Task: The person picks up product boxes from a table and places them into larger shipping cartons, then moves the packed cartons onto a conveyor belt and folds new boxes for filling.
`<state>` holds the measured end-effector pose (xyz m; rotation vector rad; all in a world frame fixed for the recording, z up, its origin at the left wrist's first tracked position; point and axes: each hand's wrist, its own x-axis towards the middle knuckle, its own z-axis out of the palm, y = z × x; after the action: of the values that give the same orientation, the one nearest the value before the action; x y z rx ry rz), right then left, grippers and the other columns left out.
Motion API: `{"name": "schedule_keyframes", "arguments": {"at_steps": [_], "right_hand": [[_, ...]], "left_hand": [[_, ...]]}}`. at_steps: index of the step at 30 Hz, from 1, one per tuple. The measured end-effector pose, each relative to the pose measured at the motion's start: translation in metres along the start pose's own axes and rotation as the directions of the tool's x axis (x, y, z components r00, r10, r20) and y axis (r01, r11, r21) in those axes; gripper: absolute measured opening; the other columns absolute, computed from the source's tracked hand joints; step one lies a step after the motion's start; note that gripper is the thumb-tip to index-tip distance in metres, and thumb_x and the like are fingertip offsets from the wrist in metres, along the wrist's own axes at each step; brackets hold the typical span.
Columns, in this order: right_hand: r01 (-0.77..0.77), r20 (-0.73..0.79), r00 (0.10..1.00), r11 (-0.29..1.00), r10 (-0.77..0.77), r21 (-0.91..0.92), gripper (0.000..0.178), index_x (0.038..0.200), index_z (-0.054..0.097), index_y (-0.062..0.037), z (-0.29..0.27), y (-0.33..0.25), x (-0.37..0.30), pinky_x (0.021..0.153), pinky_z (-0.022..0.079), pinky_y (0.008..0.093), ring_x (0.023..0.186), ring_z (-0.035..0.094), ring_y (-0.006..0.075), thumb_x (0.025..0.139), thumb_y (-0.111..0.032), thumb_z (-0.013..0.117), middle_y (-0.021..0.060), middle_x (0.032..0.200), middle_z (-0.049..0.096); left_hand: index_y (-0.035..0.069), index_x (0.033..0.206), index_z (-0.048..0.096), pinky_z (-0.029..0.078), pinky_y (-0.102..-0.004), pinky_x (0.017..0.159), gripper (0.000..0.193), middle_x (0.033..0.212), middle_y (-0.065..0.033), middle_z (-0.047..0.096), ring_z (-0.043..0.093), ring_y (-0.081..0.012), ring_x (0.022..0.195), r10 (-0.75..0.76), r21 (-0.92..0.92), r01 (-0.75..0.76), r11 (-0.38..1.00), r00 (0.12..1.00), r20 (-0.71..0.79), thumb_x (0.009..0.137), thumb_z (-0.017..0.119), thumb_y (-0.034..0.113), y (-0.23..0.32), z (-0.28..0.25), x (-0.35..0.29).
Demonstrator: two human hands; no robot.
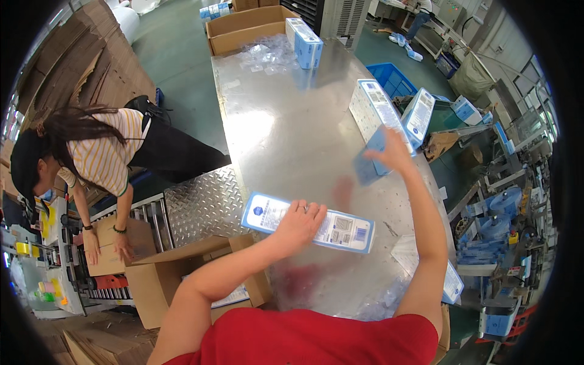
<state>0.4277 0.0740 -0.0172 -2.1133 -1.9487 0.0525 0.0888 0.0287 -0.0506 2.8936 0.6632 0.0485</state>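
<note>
In the head view, the left hand (298,226) lies across the middle of a long white box with blue edges (348,232) above the metal table (280,137), its fingers bent and close together at the far long edge; the thumb is hard to make out, and whether the box is lifted cannot be told. The upward face of this box carries a dark blue round emblem at its left end, lines of small print partly under the hand, a group of little diagrams and a barcode at its right end; the finest print is too small to read. The right hand (394,152) reaches to the table's right side, fingers and thumb spread at the near blue end of a standing white box (374,104), which shows printed panels along its top; contact cannot be told. Just beyond it, a tilted blue-and-white box (420,115) bears a similar round emblem. Another printed carton (304,44) stands at the table's far end beside crumpled clear plastic (263,53). At lower left, an open brown carton (159,291) holds something with a printed face (234,296).
</note>
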Motion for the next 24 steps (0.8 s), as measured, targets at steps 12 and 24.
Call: {"name": "schedule_keyframes", "arguments": {"at_steps": [12, 24], "right_hand": [[-0.180, 0.098, 0.978, 0.982, 0.185, -0.058, 0.086, 0.127, 0.044, 0.0001, 0.048, 0.004, 0.019, 0.090, 0.045, 0.0435, 0.108, 0.055, 0.0370, 0.057, -0.030, 0.083, 0.0225, 0.118, 0.056], [-0.152, 0.168, 0.976, 0.986, 0.138, 0.072, 0.081, 0.120, 0.048, 0.0012, 0.038, -0.145, -0.102, 0.091, 0.043, 0.0405, 0.107, 0.055, 0.0393, 0.050, -0.016, 0.082, 0.0232, 0.112, 0.058]], "left_hand": [[0.004, 0.105, 0.050, 0.041, -0.0412, 0.073, 0.054, 0.094, -0.0129, 0.054, 0.054, -0.0329, 0.083, -0.074, -0.153, 0.025, 0.988, 0.942, -0.328, 0.059, 0.075, 0.014, -0.027, -0.030, -0.033], [0.002, 0.125, 0.043, 0.040, -0.0414, 0.096, 0.091, 0.117, -0.0157, 0.052, 0.050, -0.0331, 0.111, -0.411, -0.620, 0.373, 0.691, 0.908, 0.088, 0.050, 0.088, 0.027, -0.081, -0.082, -0.349]]}}
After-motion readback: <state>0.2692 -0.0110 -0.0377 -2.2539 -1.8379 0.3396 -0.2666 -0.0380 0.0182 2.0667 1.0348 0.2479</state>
